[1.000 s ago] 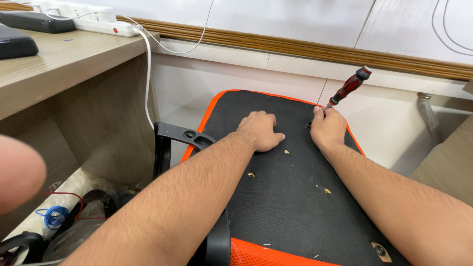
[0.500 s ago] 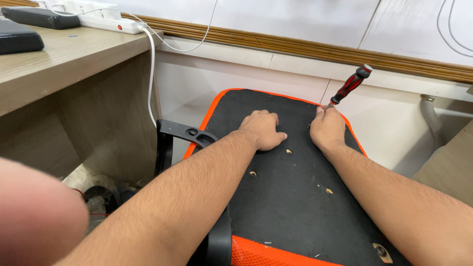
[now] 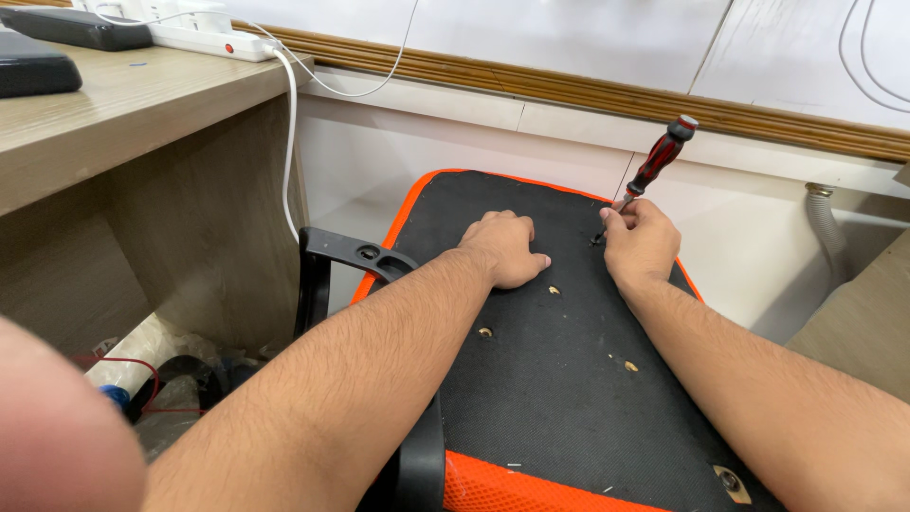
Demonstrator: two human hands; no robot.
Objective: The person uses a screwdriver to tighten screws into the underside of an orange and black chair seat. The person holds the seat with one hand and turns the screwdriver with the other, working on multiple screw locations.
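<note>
Head camera looks down on an upturned chair seat, its black underside facing you with an orange mesh border around the edge. Your left hand lies on that black fabric with the fingers curled loosely and closed on nothing; judging by its place, it is pressing down to keep the seat from shifting. Your right hand sits near the far right edge of the seat, fingers pinched together around the metal shank of a screwdriver, low down close to the tip. The red-and-black handle stands free above your hand, tilted up and away toward the wall. Gripping so low probably steadies the tip on a fastener at the far hole, though the tip itself is hidden behind your fingers, so you cannot confirm it is seated.

Several bare screw holes show on the underside between and below your hands. A black plastic armrest bracket sticks out on the left side of the seat. Further left stands a wooden desk carrying a white power strip, its white cable hanging down the desk's side.
</note>
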